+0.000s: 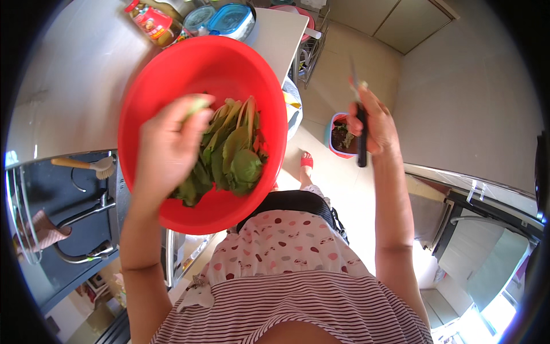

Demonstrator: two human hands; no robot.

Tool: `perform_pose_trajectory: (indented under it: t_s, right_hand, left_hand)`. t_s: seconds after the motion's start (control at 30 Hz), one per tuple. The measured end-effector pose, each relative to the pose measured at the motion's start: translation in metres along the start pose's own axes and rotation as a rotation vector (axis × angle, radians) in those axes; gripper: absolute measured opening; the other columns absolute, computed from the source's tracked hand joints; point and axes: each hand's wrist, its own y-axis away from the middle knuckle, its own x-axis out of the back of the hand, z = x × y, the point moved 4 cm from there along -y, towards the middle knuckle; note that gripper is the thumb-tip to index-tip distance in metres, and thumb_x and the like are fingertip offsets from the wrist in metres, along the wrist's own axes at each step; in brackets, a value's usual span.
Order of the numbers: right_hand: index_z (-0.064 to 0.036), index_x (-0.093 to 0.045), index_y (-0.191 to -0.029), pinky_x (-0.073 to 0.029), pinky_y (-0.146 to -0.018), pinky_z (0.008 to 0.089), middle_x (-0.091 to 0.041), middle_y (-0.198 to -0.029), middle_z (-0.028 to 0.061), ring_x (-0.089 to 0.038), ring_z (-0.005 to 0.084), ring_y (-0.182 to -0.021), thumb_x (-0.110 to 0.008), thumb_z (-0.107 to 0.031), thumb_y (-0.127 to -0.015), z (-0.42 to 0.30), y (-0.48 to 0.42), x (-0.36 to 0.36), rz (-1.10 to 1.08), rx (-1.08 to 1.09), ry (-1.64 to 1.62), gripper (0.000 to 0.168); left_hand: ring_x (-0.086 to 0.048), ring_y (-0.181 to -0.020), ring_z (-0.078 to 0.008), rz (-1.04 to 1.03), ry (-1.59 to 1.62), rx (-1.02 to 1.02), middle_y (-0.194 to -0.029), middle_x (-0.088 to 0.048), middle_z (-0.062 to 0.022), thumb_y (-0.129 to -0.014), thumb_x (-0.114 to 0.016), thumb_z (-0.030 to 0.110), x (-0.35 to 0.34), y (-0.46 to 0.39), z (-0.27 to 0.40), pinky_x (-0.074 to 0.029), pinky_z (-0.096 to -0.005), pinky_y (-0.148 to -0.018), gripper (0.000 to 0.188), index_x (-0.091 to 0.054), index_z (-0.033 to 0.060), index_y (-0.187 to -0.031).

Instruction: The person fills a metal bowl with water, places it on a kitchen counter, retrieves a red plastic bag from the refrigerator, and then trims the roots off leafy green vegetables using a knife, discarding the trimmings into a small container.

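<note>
My left hand is over the left part of a red plastic basin, blurred, with a pale green piece of vegetable pinched between thumb and fingers. Leafy green vegetables with pale stems lie inside the basin, to the right of that hand. Out to the right, my right hand grips the black handle of a knife, its thin blade directed away from me. A small light bit shows by the right thumb; what it is cannot be told.
Beyond the basin stand a red-capped jar and blue-lidded containers on the counter. A lined waste bin holding scraps is on the floor below the knife hand. At left are a sink, a faucet and a wooden-handled brush.
</note>
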Motion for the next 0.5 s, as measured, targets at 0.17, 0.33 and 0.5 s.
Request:
perform_pose_trajectory:
  t_s: [0.17,0.33,0.5]
  right_hand:
    - [-0.009,-0.058,-0.097,-0.027,-0.033,0.0245,-0.042,-0.044,0.0010,-0.035,0.0091,-0.033,-0.047,-0.049,-0.088,0.060,-0.045,0.137,0.279,-0.147,0.467,0.042]
    - [-0.010,-0.048,-0.106,-0.031,-0.029,0.0265,-0.054,-0.053,0.0086,-0.040,0.0138,-0.030,-0.041,-0.042,-0.088,0.150,-0.101,0.249,0.424,-0.365,0.773,0.038]
    - [-0.007,-0.040,-0.120,-0.032,-0.029,0.0275,-0.057,-0.058,0.0112,-0.043,0.0144,-0.032,-0.043,-0.032,-0.089,0.175,-0.117,0.274,0.510,-0.460,0.845,0.040]
  left_hand:
    - [-0.057,-0.074,-0.0103,0.072,-0.167,0.225,-0.080,-0.061,-0.0050,-0.087,-0.055,0.015,0.050,-0.008,-0.090,-0.046,-0.0249,-0.066,0.024,-0.056,0.0011,-0.107]
    - [-0.052,-0.095,-0.0393,0.074,-0.527,0.142,-0.095,-0.058,-0.0206,-0.079,-0.059,0.015,0.030,-0.009,-0.148,-0.042,-0.0441,-0.082,0.038,-0.049,0.0018,-0.113]
    - [-0.048,-0.101,-0.0372,0.112,-0.697,0.045,-0.102,-0.055,-0.0162,-0.079,-0.061,0.015,0.024,-0.005,-0.130,-0.039,-0.0430,-0.086,0.035,-0.054,0.0057,-0.112]
